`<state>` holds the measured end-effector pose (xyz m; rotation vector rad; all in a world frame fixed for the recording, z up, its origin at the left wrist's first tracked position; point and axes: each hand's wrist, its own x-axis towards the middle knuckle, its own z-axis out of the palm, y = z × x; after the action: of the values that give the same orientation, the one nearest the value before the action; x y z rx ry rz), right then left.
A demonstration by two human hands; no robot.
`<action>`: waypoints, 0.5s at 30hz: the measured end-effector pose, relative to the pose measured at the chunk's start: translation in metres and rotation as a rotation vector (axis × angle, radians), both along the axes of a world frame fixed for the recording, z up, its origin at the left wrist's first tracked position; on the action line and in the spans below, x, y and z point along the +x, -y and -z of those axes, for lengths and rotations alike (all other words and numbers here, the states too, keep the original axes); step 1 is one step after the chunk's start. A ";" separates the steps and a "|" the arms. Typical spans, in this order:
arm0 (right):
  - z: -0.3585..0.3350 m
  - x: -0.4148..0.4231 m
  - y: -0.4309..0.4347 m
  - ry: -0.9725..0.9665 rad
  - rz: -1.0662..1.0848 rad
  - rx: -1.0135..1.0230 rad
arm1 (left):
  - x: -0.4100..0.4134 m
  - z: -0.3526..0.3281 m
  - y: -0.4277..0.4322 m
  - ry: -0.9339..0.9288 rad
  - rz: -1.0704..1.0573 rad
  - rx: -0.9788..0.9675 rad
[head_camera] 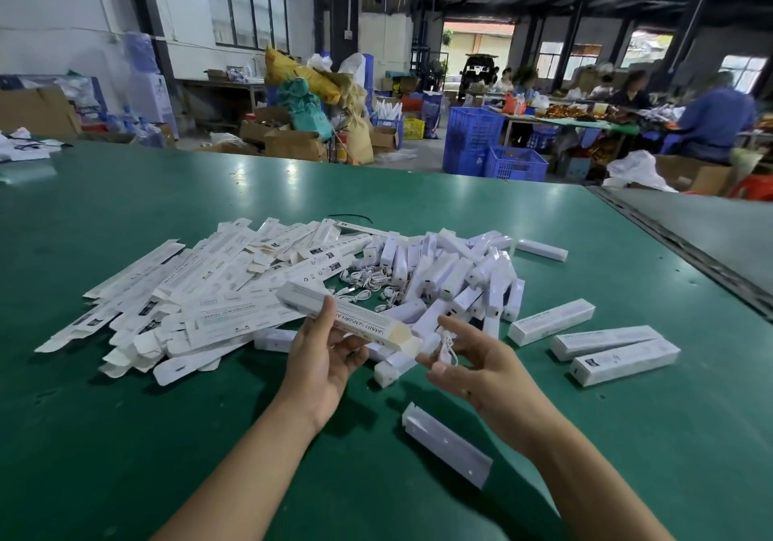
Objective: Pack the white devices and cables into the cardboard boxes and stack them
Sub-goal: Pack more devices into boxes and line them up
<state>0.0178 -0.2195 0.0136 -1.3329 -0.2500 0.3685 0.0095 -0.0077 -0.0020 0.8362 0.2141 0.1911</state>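
The green table (293,436) filled the view, wide and glossy, running far toward the cluttered workshop floor. Across its middle lay the big spread: to the left a heap of flat boxes (167,293), unfolded white card sleeves fanned out every which way, and to the right of it a pile of white devices (456,277), long pale bars tumbled over one another. Between the two heaps sat a tangle of white cables (364,285). Off to the right, well apart from the pile, three packed boxes (606,344) lay side by side on the table, not stacked. Near the camera, one lone device (445,444) rested by itself on the green, angled toward the near right. Both forearms reached in from the near edge, bare, angled toward each other. The left hand (322,356) was up, palm toward the camera, thumb and fingers clamped on an open box (347,316) held slantwise above the table, its open cream-coloured end pointing right. The right hand (477,369) faced it just beside that open end, palm turned left, fingers loosely curled and pinched together on a small coiled cable (446,348) that hung from the fingertips, close to the mouth of the box but not in it.
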 end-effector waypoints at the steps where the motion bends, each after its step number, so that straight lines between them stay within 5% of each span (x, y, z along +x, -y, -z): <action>1: 0.000 -0.001 0.001 0.011 0.018 -0.015 | 0.000 0.001 0.001 0.004 0.009 0.009; 8: -0.004 -0.007 -0.006 0.102 0.241 -0.143 | 0.001 0.003 0.003 0.009 0.035 0.036; 15: -0.001 -0.006 -0.006 0.213 0.199 -0.228 | 0.003 0.004 0.005 0.008 0.028 0.028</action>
<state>0.0113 -0.2131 0.0150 -1.6087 -0.2549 0.0879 0.0129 -0.0128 -0.0058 0.8657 0.1927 0.1715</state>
